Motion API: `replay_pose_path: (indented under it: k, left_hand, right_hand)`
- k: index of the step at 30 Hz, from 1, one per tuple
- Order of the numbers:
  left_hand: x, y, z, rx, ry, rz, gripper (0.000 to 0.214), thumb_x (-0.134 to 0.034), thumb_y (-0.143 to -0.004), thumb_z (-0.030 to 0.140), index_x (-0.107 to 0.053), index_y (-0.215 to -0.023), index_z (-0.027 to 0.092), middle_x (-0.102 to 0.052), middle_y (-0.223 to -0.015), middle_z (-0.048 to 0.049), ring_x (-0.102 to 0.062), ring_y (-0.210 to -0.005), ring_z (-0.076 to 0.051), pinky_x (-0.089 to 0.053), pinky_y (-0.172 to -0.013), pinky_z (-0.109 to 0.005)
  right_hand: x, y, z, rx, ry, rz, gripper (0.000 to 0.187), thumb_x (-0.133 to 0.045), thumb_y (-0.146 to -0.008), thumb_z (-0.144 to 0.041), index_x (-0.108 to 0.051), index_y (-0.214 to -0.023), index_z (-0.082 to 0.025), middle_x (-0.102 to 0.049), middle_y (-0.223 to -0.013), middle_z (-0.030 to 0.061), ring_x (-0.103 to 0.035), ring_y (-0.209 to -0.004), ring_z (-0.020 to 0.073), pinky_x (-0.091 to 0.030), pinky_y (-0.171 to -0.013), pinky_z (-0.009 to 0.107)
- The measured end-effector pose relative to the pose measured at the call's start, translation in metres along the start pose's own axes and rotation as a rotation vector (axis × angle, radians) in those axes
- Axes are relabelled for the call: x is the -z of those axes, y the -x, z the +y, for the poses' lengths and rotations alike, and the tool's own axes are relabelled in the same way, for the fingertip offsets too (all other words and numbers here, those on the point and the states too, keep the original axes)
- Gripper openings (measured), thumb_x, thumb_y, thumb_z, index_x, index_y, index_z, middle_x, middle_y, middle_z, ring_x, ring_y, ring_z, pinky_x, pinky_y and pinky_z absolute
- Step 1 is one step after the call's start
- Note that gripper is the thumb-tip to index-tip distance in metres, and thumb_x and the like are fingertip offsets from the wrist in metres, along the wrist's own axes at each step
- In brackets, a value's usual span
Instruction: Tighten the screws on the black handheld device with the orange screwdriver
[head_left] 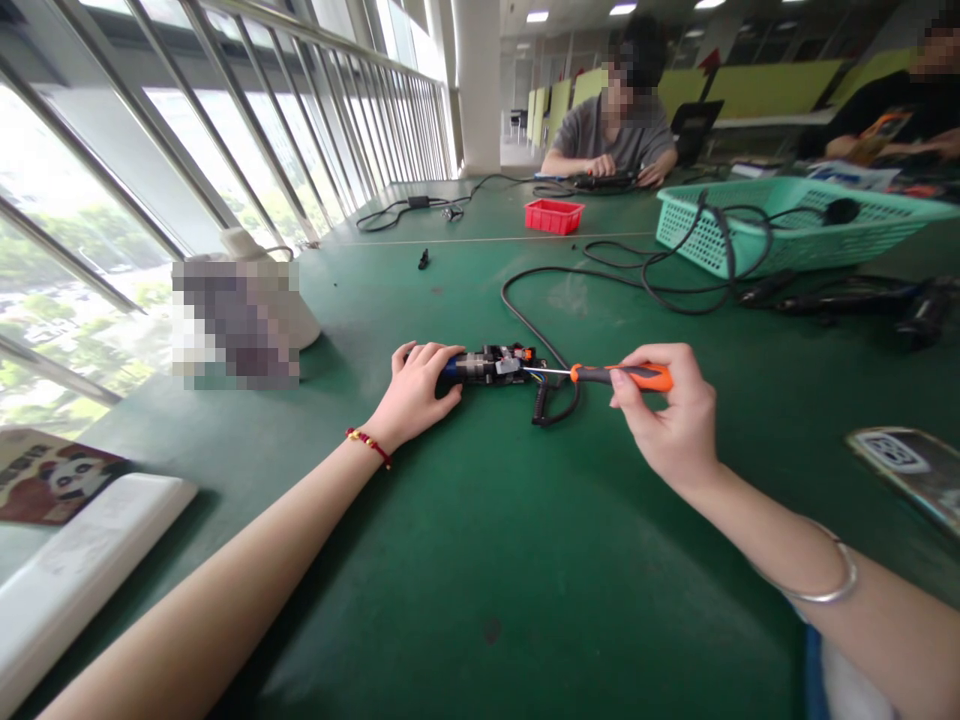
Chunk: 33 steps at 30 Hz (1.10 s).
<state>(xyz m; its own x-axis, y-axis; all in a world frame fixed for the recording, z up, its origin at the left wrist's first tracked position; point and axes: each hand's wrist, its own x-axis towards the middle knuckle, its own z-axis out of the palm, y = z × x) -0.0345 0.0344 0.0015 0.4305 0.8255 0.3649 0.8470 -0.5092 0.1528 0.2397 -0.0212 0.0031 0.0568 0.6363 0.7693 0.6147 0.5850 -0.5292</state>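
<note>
A partly opened corded power tool [474, 368] lies on the green table, its metal and wired inner parts bare. My left hand [421, 385] is wrapped over its blue end and holds it against the tabletop. In my right hand [670, 415] is a screwdriver [634, 376] with an orange and black handle, held level. The screwdriver's thin shaft points left, and its tip reaches the exposed parts near some coloured wires; whether it sits in a screw I cannot tell. A black cord sleeve [540, 405] rests just right of the tool, joined to a looping black cable [517, 285].
Farther back stand a small red tray [553, 216] and a green basket [795, 230] with cables over its rim. A jug [304, 315] is at left, a phone [911, 470] at right. A person [611, 130] works across the table [480, 560]; another sits far right.
</note>
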Motion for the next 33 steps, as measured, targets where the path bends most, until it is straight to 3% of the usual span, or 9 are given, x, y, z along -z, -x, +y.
replay_pose_path:
  k: [2, 5, 11, 14, 16, 22, 29, 33]
  left_hand:
    - [0.0002, 0.0003, -0.0002, -0.019, 0.004, 0.005, 0.042, -0.045, -0.08, 0.028, -0.046, -0.121, 0.021, -0.056, -0.113, -0.0058, -0.048, -0.111, -0.022, -0.019, -0.108, -0.043]
    - [0.0007, 0.0004, -0.0006, -0.065, 0.002, 0.01, 0.041, -0.045, -0.08, 0.027, -0.047, -0.12, 0.02, -0.057, -0.112, -0.0055, -0.049, -0.108, -0.021, -0.021, -0.107, -0.041]
    - [0.0017, -0.0003, -0.0001, -0.12, 0.013, 0.001, 0.04, -0.044, -0.081, 0.026, -0.049, -0.12, 0.019, -0.058, -0.11, -0.0052, -0.049, -0.104, -0.02, -0.025, -0.104, -0.039]
    - [0.003, -0.0005, 0.0013, -0.115, 0.023, -0.002, 0.04, -0.044, -0.081, 0.026, -0.05, -0.12, 0.019, -0.058, -0.11, -0.0054, -0.05, -0.104, -0.021, -0.026, -0.104, -0.04]
    - [0.0037, -0.0006, 0.0021, -0.115, 0.028, -0.002, 0.04, -0.044, -0.081, 0.026, -0.05, -0.119, 0.019, -0.058, -0.109, -0.0054, -0.05, -0.104, -0.021, -0.026, -0.103, -0.04]
    - [0.0029, -0.0008, 0.0014, -0.101, 0.035, -0.014, 0.04, -0.044, -0.081, 0.026, -0.049, -0.12, 0.021, -0.058, -0.111, -0.0049, -0.05, -0.104, -0.021, -0.027, -0.103, -0.04]
    - [0.0022, -0.0004, 0.0002, -0.105, 0.039, -0.012, 0.04, -0.044, -0.081, 0.026, -0.049, -0.12, 0.021, -0.058, -0.111, -0.0049, -0.05, -0.104, -0.021, -0.027, -0.103, -0.04]
    - [0.0033, -0.0007, 0.0012, -0.102, 0.042, -0.017, 0.04, -0.044, -0.081, 0.026, -0.049, -0.121, 0.021, -0.058, -0.11, -0.005, -0.051, -0.103, -0.021, -0.028, -0.103, -0.04]
  right_hand:
    - [0.0024, -0.0022, -0.0007, 0.022, 0.036, 0.007, 0.001, -0.052, -0.085, -0.023, -0.051, -0.086, -0.023, -0.056, -0.064, -0.0039, -0.053, -0.049, 0.0094, -0.043, -0.05, 0.024]
    - [0.0044, -0.0046, -0.0028, 0.072, 0.056, 0.055, 0.005, -0.05, -0.085, -0.021, -0.054, -0.087, -0.023, -0.056, -0.066, -0.0032, -0.05, -0.048, 0.0086, -0.041, -0.05, 0.024]
    - [0.0, -0.0035, -0.0014, 0.169, -0.115, 0.119, 0.042, -0.059, -0.075, -0.016, -0.043, -0.113, -0.025, -0.052, -0.077, -0.0009, -0.057, -0.065, 0.0144, -0.049, -0.063, 0.03]
    - [-0.0016, -0.0016, 0.0023, 0.184, -0.127, 0.124, 0.042, -0.057, -0.076, -0.019, -0.043, -0.114, -0.025, -0.054, -0.094, 0.0049, -0.06, -0.079, 0.0181, -0.052, -0.074, 0.036]
    - [-0.0007, -0.0007, 0.0028, 0.179, -0.1, 0.142, 0.042, -0.059, -0.075, -0.019, -0.045, -0.114, -0.026, -0.054, -0.097, 0.0056, -0.06, -0.079, 0.0178, -0.052, -0.072, 0.035]
    - [0.003, 0.0007, -0.0055, 0.156, 0.034, 0.123, 0.025, -0.064, -0.073, -0.02, -0.056, -0.097, -0.026, -0.056, -0.077, 0.0007, -0.056, -0.062, 0.0144, -0.049, -0.057, 0.029]
    - [-0.003, -0.0006, -0.0012, 0.21, -0.167, 0.115, 0.049, -0.061, -0.072, -0.016, -0.044, -0.116, -0.026, -0.05, -0.083, 0.0009, -0.057, -0.07, 0.0158, -0.052, -0.065, 0.033]
    - [-0.0008, 0.0011, -0.0038, 0.166, -0.014, 0.138, 0.032, -0.065, -0.073, -0.022, -0.053, -0.102, -0.026, -0.055, -0.079, 0.0008, -0.057, -0.064, 0.0145, -0.05, -0.061, 0.031]
